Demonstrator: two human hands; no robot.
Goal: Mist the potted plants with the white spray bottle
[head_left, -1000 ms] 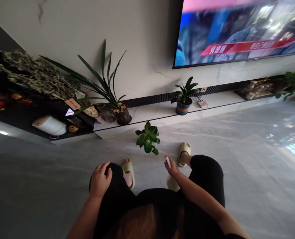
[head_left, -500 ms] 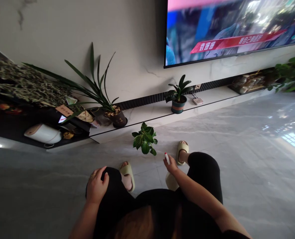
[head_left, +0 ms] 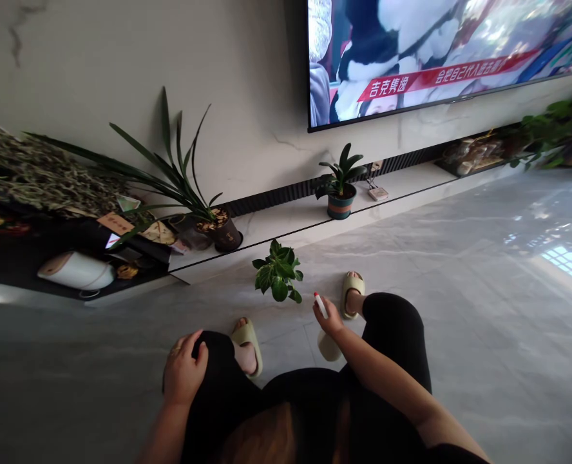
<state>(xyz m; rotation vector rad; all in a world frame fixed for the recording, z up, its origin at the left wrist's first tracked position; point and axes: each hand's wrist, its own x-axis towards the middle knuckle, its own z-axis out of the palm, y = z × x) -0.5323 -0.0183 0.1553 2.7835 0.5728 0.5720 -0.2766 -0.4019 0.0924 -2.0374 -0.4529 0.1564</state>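
My right hand is closed around the neck of a spray bottle. Its white nozzle with a red tip points toward a small leafy plant just ahead and to the left. The bottle's pale body hangs below the hand, partly hidden by my wrist. No pot shows under this plant, and no spray can be made out. On my left knee rests my left hand, fingers lying flat and holding nothing.
Along the wall runs a low ledge with a long-leaved potted plant, a smaller potted plant and a small box. A television hangs above. At left, a white rounded appliance lies on a dark shelf.
The whole view has shifted slightly, with the wall items further left. The television picture has changed. My right hand still grips the spray bottle, and my left hand stays on the knee.
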